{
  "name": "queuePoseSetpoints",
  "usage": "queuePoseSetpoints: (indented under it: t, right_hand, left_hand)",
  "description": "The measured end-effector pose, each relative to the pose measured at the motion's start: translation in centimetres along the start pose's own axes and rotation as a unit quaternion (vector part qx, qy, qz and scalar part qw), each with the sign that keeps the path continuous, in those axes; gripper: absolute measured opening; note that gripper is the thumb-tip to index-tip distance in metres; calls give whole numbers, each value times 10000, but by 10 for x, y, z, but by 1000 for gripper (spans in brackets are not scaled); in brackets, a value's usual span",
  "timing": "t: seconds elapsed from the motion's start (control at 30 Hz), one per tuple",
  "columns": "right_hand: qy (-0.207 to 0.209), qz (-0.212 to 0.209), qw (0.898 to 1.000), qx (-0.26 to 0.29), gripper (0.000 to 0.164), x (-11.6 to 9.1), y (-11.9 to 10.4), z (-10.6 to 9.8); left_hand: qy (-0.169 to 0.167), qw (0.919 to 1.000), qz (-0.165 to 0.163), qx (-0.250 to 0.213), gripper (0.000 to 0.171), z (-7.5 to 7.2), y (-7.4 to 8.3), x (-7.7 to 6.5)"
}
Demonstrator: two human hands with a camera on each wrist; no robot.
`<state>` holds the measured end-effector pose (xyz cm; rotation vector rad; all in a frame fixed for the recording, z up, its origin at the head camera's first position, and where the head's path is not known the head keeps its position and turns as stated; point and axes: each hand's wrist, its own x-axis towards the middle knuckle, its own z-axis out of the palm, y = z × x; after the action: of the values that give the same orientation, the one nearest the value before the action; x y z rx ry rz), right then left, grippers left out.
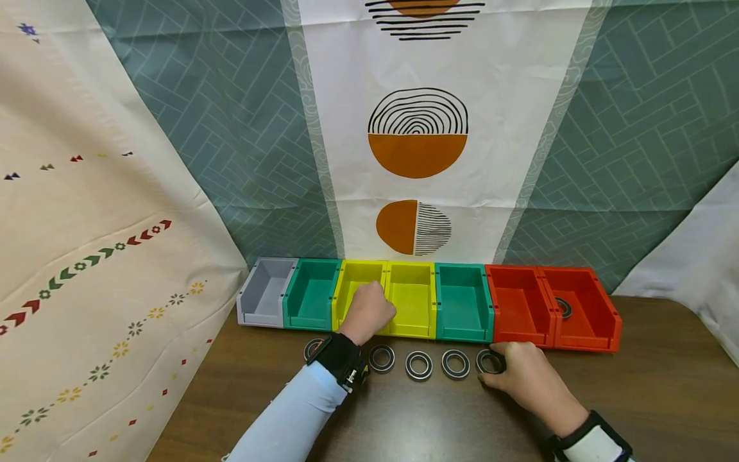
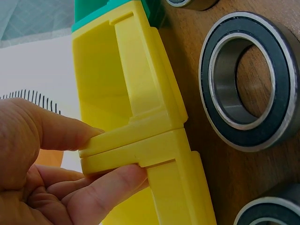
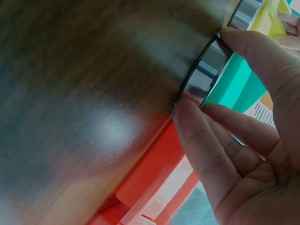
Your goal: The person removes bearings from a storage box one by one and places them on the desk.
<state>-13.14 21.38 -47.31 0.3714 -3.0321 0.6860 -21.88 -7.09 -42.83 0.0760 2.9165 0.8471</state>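
Note:
My left hand (image 1: 367,313) is at the front of the two yellow bins. In the left wrist view its thumb and fingers pinch the adjoining side walls (image 2: 136,147) of those bins. My right hand (image 1: 531,380) holds a ball bearing (image 1: 488,363) by its rim, in front of the right green bin (image 1: 464,301). In the right wrist view, thumb and fingertips grip the outer metal edge of that bearing (image 3: 206,70). A bearing (image 1: 382,359), a second bearing (image 1: 418,366) and a third bearing (image 1: 455,364) lie flat on the table between the hands.
A bearing (image 1: 312,348) lies partly hidden by the left wrist strap. Another bearing (image 1: 564,308) leans inside the far-right red bin (image 1: 589,308). The bin row starts with a grey bin (image 1: 267,292) and a green bin (image 1: 313,295). Patterned cloth (image 1: 231,128) hangs behind.

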Motion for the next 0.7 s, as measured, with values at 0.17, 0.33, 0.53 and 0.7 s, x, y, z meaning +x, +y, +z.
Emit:
queuePoseSetpoints:
  t: [0.17,0.33,0.53,0.7]
  right_hand:
    - [-15,-74,10000,-43,48,-1,-3,-4]
    - [749,-415,9960,-256,41,-1,-8,-24]
    - [2572,-1056,9593,-482,41,8,-1,-60]
    - [3237,-980,9397,-512,54,17,17,-89]
  left_hand:
    - [-5,10000,21,-14,7,-1,0,-1]
    - [-13,10000,-7,-28,8,-1,0,-1]
    - [-12,10000,-8,-14,8,-1,0,0]
    - [10,10000,-3,-49,8,2,-1,1]
